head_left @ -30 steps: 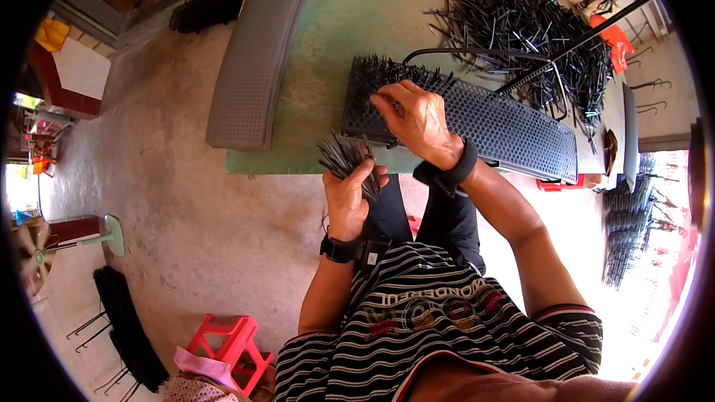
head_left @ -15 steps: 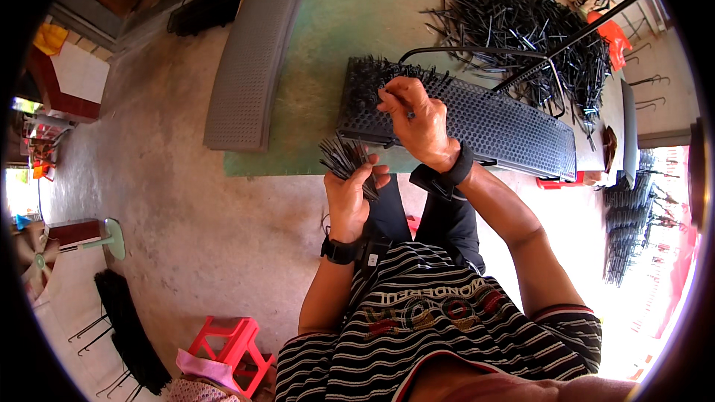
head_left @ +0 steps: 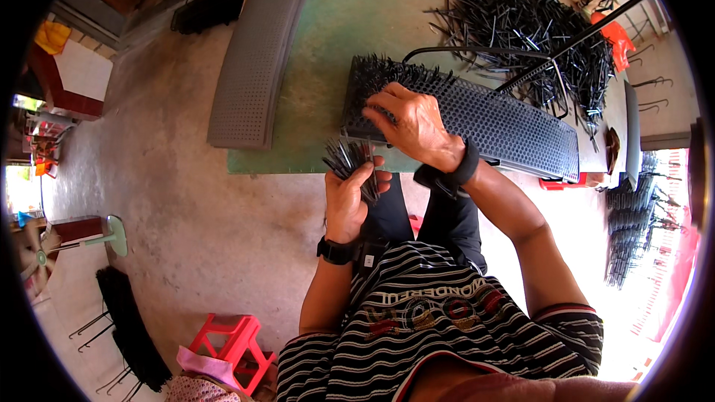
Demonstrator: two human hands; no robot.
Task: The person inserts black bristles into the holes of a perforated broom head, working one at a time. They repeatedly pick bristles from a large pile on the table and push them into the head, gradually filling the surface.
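My left hand (head_left: 348,205) is closed around a bundle of thin black strips (head_left: 347,158), their ends fanning out just off the table's near edge. Above the left part of a long, dark perforated panel (head_left: 514,123), my right hand (head_left: 411,123) has its fingers bent together in a pinch; what lies between the fingertips is hidden. Many short black strips (head_left: 383,71) stand up in the holes at the panel's left end, while rows of bare holes show along the right. A black metal frame (head_left: 477,50) arches over the panel.
A big heap of loose black strips (head_left: 532,37) covers the far right of the green table (head_left: 328,37). One grey perforated panel (head_left: 249,74) lies along its left edge. A red plastic stool (head_left: 234,342) and a fan (head_left: 115,236) stand on the floor to the left.
My right hand has come down and a little nearer over the panel, its back now turned up. The left hand keeps its bundle in nearly the same place.
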